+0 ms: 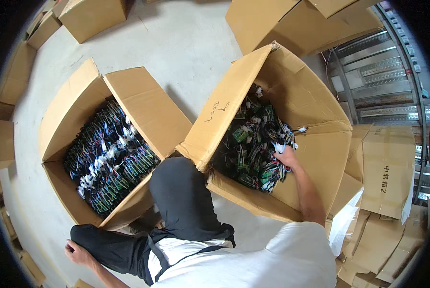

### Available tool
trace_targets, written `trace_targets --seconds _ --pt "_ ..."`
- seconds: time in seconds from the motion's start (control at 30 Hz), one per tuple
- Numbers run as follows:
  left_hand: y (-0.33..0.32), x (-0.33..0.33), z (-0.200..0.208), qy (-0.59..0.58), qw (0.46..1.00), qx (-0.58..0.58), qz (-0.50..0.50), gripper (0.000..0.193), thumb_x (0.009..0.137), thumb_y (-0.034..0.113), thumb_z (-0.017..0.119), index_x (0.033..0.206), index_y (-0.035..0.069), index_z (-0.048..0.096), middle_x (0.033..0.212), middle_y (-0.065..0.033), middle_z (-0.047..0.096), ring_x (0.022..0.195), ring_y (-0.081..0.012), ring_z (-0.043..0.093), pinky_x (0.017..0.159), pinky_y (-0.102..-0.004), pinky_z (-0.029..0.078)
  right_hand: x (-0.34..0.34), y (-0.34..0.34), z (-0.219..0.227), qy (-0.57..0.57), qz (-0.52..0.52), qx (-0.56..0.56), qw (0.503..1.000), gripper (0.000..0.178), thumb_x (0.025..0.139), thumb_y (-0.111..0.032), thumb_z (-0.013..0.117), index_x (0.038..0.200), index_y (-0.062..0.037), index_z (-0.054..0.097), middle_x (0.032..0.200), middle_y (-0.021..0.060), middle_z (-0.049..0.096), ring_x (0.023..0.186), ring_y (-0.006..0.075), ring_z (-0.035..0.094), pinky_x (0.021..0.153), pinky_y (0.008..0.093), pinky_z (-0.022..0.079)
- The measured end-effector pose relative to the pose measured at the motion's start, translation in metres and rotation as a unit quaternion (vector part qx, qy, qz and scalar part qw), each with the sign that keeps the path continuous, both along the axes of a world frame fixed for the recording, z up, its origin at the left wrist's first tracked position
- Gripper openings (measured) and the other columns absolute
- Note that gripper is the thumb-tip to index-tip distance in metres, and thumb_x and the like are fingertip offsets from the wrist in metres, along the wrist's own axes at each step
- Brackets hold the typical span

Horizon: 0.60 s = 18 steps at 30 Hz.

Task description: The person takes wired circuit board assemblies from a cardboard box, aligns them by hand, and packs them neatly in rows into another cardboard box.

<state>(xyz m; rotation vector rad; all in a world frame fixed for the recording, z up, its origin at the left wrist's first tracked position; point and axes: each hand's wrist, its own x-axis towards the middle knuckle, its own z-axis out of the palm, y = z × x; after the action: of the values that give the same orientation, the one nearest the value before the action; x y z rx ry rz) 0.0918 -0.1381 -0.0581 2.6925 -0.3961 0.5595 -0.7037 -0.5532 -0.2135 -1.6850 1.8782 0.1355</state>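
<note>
My right hand (287,157) reaches into the right carton (320,144). Its fingers are closed on a bundle of cables with white connectors (279,147). Beneath and around it lies a loose heap of green circuit boards (253,144) with coloured wires and plugs. My left hand (79,254) is beside my left knee, its fingers curled and nothing visible in them. The left carton (73,192) stands open, with wired circuit boards (111,158) standing in packed rows inside; a band of white connectors runs between the rows.
A large carton (267,24) stands beyond the right one. Along the right are a metal rack (382,77), a closed carton (385,168) and flattened cardboard (382,245). More cartons (90,17) line the far left. My bent knee (181,192) is between the two open cartons.
</note>
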Motion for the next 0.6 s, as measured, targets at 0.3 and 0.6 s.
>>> trace_targets --seconds 0.3,0.6 --pt "0.005 0.0 0.0 0.003 0.999 -0.032 -0.019 0.039 0.098 0.035 0.062 0.093 -0.004 0.067 0.086 -0.0139 0.066 0.078 -0.0251 0.06 0.075 -0.0369 0.05 0.022 -0.01 0.17 -0.206 -0.116 -0.037 0.971 0.016 0.083 -0.023 0.071 0.083 -0.0101 0.062 0.068 -0.0035 0.058 0.052 0.0062 0.048 0.044 0.0251 0.039" --pt "0.012 0.0 -0.004 0.035 0.998 -0.059 -0.017 0.038 0.098 0.035 0.063 0.095 -0.002 0.068 0.086 -0.0115 0.067 0.079 -0.0228 0.061 0.077 -0.0356 0.05 0.069 0.003 0.262 -0.5 -0.171 -0.198 0.826 0.02 0.087 -0.02 0.071 0.099 -0.0067 0.061 0.071 0.0022 0.064 0.047 0.0018 0.046 0.041 0.0168 0.032"
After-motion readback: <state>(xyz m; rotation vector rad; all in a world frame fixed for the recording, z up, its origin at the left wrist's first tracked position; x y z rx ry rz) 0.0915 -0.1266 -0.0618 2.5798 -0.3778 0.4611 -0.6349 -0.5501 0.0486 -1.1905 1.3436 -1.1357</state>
